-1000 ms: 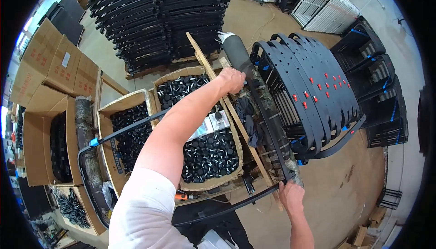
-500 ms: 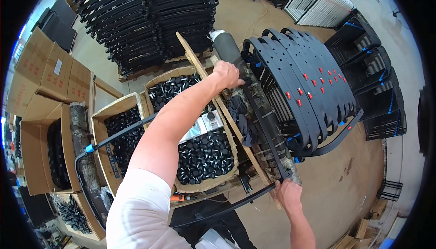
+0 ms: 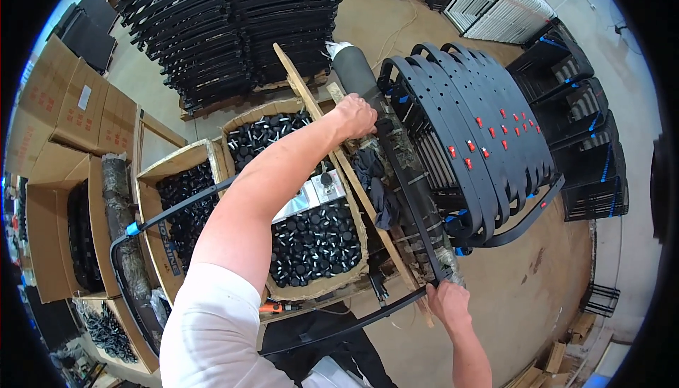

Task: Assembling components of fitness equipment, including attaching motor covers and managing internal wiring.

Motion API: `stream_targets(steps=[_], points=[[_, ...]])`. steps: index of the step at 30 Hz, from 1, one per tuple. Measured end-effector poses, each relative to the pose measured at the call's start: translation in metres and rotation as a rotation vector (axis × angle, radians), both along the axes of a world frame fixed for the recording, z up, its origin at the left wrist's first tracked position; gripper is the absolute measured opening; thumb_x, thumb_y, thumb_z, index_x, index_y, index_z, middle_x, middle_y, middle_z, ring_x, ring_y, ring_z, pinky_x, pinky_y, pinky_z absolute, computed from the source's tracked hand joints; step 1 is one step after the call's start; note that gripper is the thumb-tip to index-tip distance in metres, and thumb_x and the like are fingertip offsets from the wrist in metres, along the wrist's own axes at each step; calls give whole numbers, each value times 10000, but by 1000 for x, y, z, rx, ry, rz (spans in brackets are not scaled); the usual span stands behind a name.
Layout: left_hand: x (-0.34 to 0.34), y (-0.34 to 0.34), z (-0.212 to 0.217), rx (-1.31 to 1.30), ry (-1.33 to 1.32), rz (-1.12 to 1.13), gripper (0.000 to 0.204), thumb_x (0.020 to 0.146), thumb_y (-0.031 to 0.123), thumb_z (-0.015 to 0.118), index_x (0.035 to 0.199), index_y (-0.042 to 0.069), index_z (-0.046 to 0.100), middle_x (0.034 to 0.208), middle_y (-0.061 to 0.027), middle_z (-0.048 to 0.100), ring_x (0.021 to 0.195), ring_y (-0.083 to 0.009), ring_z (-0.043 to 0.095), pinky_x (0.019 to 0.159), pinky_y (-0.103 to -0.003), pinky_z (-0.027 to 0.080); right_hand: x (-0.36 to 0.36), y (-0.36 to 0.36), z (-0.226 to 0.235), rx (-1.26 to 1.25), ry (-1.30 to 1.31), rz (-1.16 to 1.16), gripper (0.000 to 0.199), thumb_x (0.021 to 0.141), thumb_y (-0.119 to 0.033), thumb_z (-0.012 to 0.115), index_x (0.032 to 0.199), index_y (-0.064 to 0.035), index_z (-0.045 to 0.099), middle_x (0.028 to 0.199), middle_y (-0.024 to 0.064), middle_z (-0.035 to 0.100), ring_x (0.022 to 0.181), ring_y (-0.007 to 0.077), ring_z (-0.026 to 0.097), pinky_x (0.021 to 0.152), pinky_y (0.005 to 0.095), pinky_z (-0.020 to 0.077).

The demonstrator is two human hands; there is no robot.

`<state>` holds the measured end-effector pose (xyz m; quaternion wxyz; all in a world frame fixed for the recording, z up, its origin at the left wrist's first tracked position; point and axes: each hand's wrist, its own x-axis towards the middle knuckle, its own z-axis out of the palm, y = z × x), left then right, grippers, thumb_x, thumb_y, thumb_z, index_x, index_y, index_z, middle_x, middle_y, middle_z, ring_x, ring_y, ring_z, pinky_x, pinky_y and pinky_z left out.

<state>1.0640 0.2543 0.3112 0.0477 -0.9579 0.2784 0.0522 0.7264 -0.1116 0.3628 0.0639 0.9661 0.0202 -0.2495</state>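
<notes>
A black tubular metal frame [image 3: 411,207] lies across padded rollers and over the boxes of parts. My left hand [image 3: 356,116] is closed around its far corner, my bare forearm stretching over the boxes. At the near right corner, my right hand [image 3: 448,301] grips the frame, fingers wrapped round the tube. One frame side runs left beneath my left arm to a bend with blue tape [image 3: 132,229]. Below my left hand, a cardboard box [image 3: 318,290] holds many round black screw-in feet, with a small silver box [image 3: 327,186] on top.
A wooden slat [image 3: 353,176] runs beside the box, with dark cloth [image 3: 382,207] next to it. Curved black panels with red clips [image 3: 470,119] stand to the right. Stacked black frames [image 3: 233,27] rise at the back. More cardboard boxes [image 3: 78,112] stand left; an orange-handled tool [image 3: 272,308] lies near.
The view has shifted slightly. My left hand's fingers have drawn in around the frame's corner, where one pointed outward before. My right hand keeps its hold at the near corner.
</notes>
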Motion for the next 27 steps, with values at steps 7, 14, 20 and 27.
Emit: stream_targets(steps=[7,14,20,27], points=[[-84,-11,1,-659,-318,256,340,995,381,656,925,54,594,836,-150,674,812,-357,677,744,-465,524,70,111,36,587,-371,241,71,921,-167,707,930,-97,711,896,108,680,824,340,705,714,433,575],[-250,65,-81,-936,-92,598,131,955,137,643,1023,54,718,953,-160,704,894,-385,686,824,-486,561,159,244,-106,610,-515,808,292,961,-139,527,1182,-57,697,1361,127,632,1162,299,601,995,424,470],[-226,101,-104,-760,-138,649,211,946,146,623,1109,70,734,1069,-140,709,1045,-376,667,951,-463,527,186,238,-129,427,-530,966,245,909,-177,573,1098,-71,686,1117,95,662,1148,252,586,1002,391,435],[-171,95,-145,-549,73,511,207,931,145,627,1100,101,736,1106,-136,702,1064,-359,702,861,-489,575,179,235,-126,395,-518,982,157,889,-158,599,1017,-85,656,1132,90,655,1185,261,586,978,394,439]])
